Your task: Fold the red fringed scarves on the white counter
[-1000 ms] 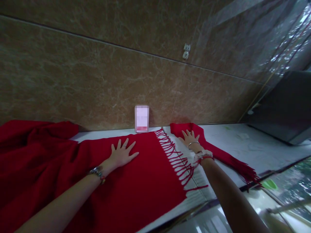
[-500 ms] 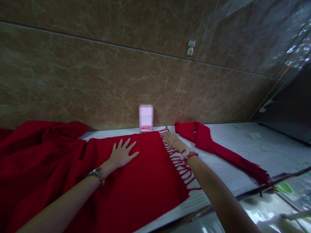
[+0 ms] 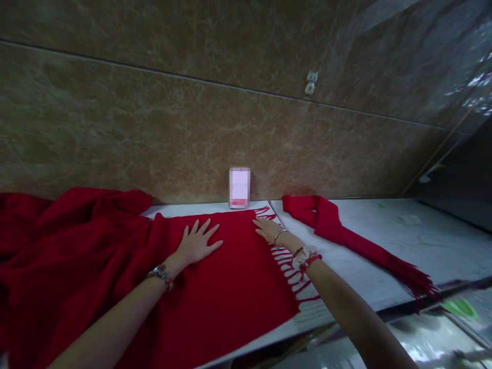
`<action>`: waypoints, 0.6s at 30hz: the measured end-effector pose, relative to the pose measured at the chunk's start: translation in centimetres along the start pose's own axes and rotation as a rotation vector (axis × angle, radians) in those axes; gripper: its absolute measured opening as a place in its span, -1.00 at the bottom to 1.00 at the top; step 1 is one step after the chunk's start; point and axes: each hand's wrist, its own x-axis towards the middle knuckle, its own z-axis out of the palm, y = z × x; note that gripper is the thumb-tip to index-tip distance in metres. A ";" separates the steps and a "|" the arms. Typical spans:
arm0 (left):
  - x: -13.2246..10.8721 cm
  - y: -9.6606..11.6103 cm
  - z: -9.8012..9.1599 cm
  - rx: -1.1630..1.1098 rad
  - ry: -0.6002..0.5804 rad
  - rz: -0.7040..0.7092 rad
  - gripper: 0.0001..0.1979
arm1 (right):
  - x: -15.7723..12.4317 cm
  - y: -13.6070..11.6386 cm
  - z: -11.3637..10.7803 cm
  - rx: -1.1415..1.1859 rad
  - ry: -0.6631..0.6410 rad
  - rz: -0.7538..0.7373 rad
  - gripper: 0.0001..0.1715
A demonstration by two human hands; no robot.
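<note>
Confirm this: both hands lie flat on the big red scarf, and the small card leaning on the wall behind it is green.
Not quite. The head view shows the card is pinkish white, not green. The left hand and right hand do lie flat on the big red scarf.

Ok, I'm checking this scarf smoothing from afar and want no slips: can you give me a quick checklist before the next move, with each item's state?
1. Left hand flat on the wide red scarf: ok.
2. Right hand at the fringe edge: ok.
3. Scarf end lying flat between the hands: ok.
4. Left part of the scarf smooth: not ok, bunched in folds.
5. Narrow red scarf apart from the wide one: ok.
6. Fringe strands straight: not ok, some are crooked.
</note>
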 end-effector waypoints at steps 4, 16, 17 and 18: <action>0.0 0.1 -0.3 -0.026 -0.012 0.001 -0.37 | -2.2 2.1 -1.2 -0.051 0.011 0.128 -0.51; -0.3 -0.2 -0.6 -0.060 -0.017 0.026 -0.37 | -4.9 -2.2 0.4 -0.019 0.105 -0.024 -0.51; -0.4 -0.2 -0.6 -0.063 -0.012 0.027 -0.37 | -5.4 -1.5 0.3 -0.014 0.153 0.001 -0.56; -0.4 -0.3 -0.5 -0.067 -0.010 0.027 -0.38 | -6.0 -0.8 0.0 -0.011 0.203 0.020 -0.60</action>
